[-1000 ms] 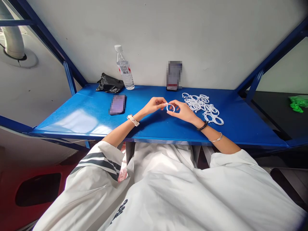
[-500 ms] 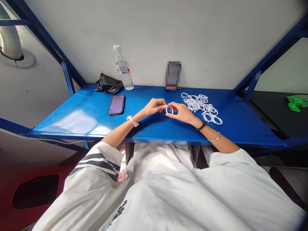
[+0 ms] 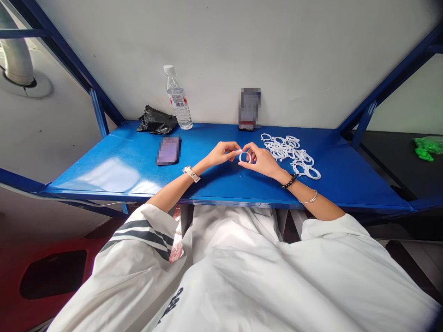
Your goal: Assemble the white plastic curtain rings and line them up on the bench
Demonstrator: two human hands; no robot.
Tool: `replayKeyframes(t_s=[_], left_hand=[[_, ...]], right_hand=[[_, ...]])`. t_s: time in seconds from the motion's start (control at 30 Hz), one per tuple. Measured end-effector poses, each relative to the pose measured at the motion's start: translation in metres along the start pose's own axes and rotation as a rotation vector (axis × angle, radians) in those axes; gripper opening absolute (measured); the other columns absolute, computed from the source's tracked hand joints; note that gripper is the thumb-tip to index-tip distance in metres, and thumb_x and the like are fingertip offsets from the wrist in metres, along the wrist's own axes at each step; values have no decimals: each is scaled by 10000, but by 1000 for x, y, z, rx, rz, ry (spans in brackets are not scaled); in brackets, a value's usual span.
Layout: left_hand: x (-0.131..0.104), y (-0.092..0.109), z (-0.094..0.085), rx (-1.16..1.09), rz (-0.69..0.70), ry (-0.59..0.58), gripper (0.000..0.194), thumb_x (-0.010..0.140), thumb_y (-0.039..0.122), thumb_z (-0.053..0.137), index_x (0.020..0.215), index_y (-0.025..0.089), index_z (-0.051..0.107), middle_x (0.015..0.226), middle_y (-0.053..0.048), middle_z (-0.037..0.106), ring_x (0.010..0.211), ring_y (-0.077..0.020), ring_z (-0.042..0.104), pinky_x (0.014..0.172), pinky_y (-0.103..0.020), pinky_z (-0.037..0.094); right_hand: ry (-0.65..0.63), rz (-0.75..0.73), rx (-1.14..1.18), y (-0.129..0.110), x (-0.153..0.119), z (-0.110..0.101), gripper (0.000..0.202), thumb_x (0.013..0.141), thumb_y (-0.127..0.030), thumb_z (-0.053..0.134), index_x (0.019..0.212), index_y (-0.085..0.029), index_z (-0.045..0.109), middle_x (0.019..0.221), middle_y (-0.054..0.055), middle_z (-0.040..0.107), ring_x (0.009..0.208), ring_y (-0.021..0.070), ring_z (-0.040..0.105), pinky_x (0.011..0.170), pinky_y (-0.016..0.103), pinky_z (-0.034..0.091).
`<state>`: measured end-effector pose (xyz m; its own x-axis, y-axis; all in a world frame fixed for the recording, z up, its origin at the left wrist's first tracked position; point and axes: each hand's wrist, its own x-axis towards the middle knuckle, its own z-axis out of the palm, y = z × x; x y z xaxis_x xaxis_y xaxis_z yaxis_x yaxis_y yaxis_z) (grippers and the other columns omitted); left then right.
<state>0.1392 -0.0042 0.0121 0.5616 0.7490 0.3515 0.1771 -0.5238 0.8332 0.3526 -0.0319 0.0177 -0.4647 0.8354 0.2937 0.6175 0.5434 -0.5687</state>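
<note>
Ring [image 3: 240, 158], white, one, held above blue table [image 3: 221, 189], left hand [image 3: 218, 154] pinching its upper-left edge, right hand [image 3: 263, 162] grasping it from the right, near heaped white rings [image 3: 285, 151].

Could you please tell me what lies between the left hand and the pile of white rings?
In the head view, a single white ring, held by the left hand and right hand, then the right hand itself.
</note>
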Motion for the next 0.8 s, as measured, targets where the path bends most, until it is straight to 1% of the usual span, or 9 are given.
replayKeyframes(t_s=[0.17, 0.33, 0.5, 0.63, 0.7, 0.8], left_hand=[[-1, 1, 0, -7, -14, 3, 594, 840, 699, 651, 915, 110, 675, 652, -16, 613, 584, -112, 562, 589, -225, 426], [-2, 1, -2, 36, -23, -20, 594, 855, 700, 630, 929, 112, 674, 649, -15, 612, 595, -118, 566, 599, -228, 432], [-2, 2, -2, 44, -28, -47, 581, 864, 690, 625, 916, 114, 678, 667, -24, 620, 614, -120, 567, 616, -233, 439], [-1, 3, -3, 8, -30, -58, 577, 858, 684, 637, 912, 112, 685, 693, -31, 632, 622, -118, 564, 629, -238, 444], [-1, 3, -3, 1, -32, -66, 581, 852, 689, 639, 899, 112, 689, 690, -31, 633, 622, -117, 564, 630, -239, 441], [-1, 3, -3, 5, -31, -74, 582, 847, 692, 641, 880, 113, 689, 664, -25, 621, 623, -119, 564, 632, -239, 438]], right_hand=[[1, -34, -4, 0, -1, 0, 353, 837, -458, 730, 1069, -250, 565, 729, -21, 617, 640, 189, 629, 633, 297, 444], [-15, -94, -30, 2, -1, 0, 330, 852, -442, 712, 1065, -245, 554, 741, -23, 609, 639, 182, 627, 632, 293, 450], [-10, -127, -51, 4, -3, 2, 340, 857, -438, 710, 1086, -246, 547, 826, 2, 643, 663, 185, 632, 635, 298, 463], [8, -123, -72, 3, -3, 3, 360, 855, -468, 718, 1082, -245, 548, 873, 24, 670, 720, 208, 639, 636, 302, 462], [14, -116, -79, 3, -3, 3, 345, 875, -489, 693, 1071, -240, 557, 887, 34, 681, 744, 218, 643, 640, 305, 458], [37, -120, -70, 3, -3, 4, 250, 950, -469, 585, 1029, -232, 580, 942, 51, 703, 764, 218, 643, 673, 317, 468]])
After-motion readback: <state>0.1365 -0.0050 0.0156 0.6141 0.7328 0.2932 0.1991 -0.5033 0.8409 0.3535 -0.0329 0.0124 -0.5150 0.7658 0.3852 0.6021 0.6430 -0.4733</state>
